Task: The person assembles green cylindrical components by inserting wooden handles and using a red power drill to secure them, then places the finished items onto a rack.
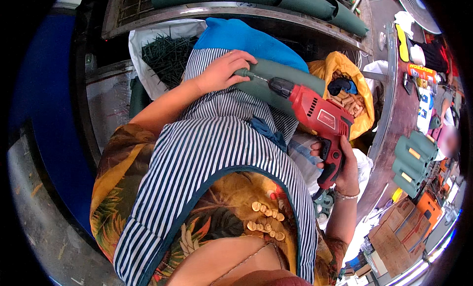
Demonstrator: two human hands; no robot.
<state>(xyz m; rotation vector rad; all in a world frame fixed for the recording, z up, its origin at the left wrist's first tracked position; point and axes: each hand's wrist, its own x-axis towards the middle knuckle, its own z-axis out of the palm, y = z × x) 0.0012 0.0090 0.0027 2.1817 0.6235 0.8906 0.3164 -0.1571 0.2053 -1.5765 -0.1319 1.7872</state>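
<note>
Across my lap lies a dark green cylinder (308, 81), on a striped apron (162, 173). My left hand (224, 72) is closed round its left end, thumb and fingers curled over it. My right hand (348, 165) wraps the handle of a red and black power drill (322, 113), which points up and to the left over the cylinder. From the black chuck a thin drill bit (259, 78) reaches the cylinder's end beside my left fingers. Whether its tip is inside the material, I cannot tell.
Beyond my left arm a white sack (143, 40) holds dark green spiky pieces. A yellow bag (367, 121) with wooden pegs stands right of my lap. Green rolls (300, 3) lie on a metal-edged rack ahead. More green cylinders (414, 155) and a cardboard box (399, 232) are at right, near another person.
</note>
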